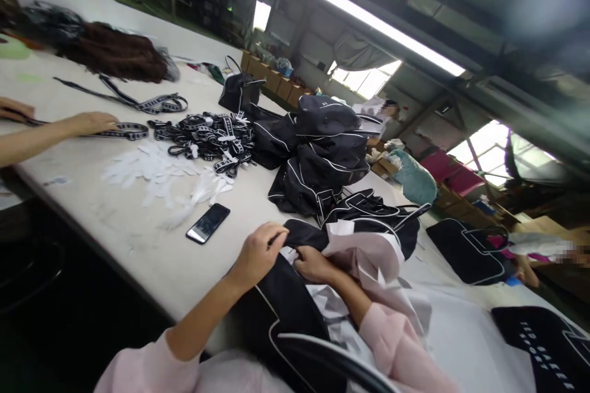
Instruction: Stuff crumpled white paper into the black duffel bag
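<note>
A black bag (pixel 295 313) with white piping lies in front of me at the table's near edge, stuffed with crumpled white paper (pixel 369 258). My left hand (pixel 260 252) pinches the bag's black fabric edge near its opening. My right hand (pixel 316 264) sits just to its right, fingers curled on the same edge beside the paper. Both forearms wear pink sleeves.
A black phone (pixel 208 223) lies on the white table (pixel 138 233), near scattered white paper pieces (pixel 152 172). Printed straps (pixel 207 135) are heaped beyond, with a pile of black bags (pixel 322 159) to their right. Another person's hand (pixel 92 123) holds a strap at left.
</note>
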Tool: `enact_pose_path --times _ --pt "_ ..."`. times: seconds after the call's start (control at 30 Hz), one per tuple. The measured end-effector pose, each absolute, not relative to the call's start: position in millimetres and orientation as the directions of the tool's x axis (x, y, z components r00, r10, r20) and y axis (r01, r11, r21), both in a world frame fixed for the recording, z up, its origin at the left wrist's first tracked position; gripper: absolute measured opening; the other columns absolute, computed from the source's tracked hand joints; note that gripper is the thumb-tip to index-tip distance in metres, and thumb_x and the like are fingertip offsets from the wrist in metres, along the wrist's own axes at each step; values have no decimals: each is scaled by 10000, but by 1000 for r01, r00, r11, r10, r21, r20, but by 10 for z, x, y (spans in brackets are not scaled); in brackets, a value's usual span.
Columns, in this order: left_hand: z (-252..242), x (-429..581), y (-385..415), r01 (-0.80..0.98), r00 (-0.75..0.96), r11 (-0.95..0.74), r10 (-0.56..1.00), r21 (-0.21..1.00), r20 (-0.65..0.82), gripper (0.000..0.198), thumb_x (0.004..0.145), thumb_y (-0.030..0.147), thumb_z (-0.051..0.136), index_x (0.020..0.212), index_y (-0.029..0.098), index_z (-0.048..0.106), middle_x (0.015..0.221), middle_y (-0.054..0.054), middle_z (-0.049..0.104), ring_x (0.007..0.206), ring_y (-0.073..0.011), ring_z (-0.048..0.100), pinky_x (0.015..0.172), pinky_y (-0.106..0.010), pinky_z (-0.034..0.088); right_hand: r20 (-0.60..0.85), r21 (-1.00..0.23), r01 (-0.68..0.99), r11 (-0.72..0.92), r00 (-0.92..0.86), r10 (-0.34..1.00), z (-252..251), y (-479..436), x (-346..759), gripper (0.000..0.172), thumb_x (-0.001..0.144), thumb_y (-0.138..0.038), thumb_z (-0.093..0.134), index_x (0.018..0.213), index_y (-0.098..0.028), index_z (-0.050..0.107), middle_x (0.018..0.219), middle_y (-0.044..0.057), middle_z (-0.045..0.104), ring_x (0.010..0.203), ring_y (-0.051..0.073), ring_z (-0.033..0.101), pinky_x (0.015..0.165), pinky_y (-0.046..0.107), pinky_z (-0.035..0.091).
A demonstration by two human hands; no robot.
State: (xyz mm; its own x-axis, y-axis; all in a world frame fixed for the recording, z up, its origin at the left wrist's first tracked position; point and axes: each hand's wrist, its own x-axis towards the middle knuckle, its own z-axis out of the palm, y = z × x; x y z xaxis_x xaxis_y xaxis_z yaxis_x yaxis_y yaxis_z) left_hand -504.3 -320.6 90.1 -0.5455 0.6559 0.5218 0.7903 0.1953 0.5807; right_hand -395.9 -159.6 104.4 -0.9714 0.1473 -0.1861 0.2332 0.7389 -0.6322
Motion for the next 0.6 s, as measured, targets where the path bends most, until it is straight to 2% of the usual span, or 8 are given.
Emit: enact_pose_path --times 0.1,0.2,0.3,0.37,0.47,0.53,0.6 --pt "506 -4979 -3721 589 -762 166 438 791 476 283 997 330 459 1226 199 560 1254 -85 596 1231 -209 528 1107 -403 424 -160 -573 249 781 -968 191 944 -1661 -3630 480 775 -77 513 1234 -153 632 1066 99 699 996 239 649 950 394 523" --pt "146 -4696 -4024 305 -866 140 453 942 213 437 993 438 421 1384 244 440 1433 -92 478 1346 -246 441 1181 -502 345 -71 -507 304 807 -947 312 862 -1795 -3321 598 816 -209 598 1405 -187 497 1325 165 577 1246 303 549 1071 489 451" --pt "-16 -4382 -3999 53 -884 86 468 995 6 509 1017 472 288 1484 270 297 1545 -78 365 1438 -229 330 1232 -537 245 -93 -565 325 758 -938 333 943 -1951 -3248 674 787 -198 665 1432 -220 470 1399 155 503 1326 293 488 1121 487 406" --pt "-40 -4272 -3871 45 -891 69 453 997 8 557 1016 477 262 1519 241 217 1578 -98 312 1474 -225 261 1245 -550 190 -119 -646 272 713 -959 258 1062 -2046 -3303 664 776 -182 701 1409 -235 506 1407 143 487 1319 270 495 1133 461 396" --pt "-13 -4277 -3698 132 -886 98 458 986 73 617 1002 502 265 1518 168 214 1567 -153 317 1473 -241 261 1239 -560 192 -132 -738 186 648 -982 132 1176 -2149 -3387 531 839 -294 699 1356 -287 575 1487 116 414 1369 255 448 1149 443 374" --pt "27 -4333 -3667 162 -881 124 465 979 87 640 995 524 249 1507 140 242 1552 -172 337 1469 -246 270 1237 -561 195 -142 -757 184 627 -983 117 1152 -2169 -3396 462 875 -370 664 1327 -296 608 1507 108 397 1403 262 408 1152 452 368" --pt "68 -4387 -3711 144 -865 123 498 982 65 651 991 543 251 1502 141 254 1552 -167 340 1468 -242 271 1241 -551 191 -130 -786 189 588 -981 142 1075 -2142 -3375 466 884 -433 644 1327 -290 613 1520 111 388 1425 265 376 1165 467 344"
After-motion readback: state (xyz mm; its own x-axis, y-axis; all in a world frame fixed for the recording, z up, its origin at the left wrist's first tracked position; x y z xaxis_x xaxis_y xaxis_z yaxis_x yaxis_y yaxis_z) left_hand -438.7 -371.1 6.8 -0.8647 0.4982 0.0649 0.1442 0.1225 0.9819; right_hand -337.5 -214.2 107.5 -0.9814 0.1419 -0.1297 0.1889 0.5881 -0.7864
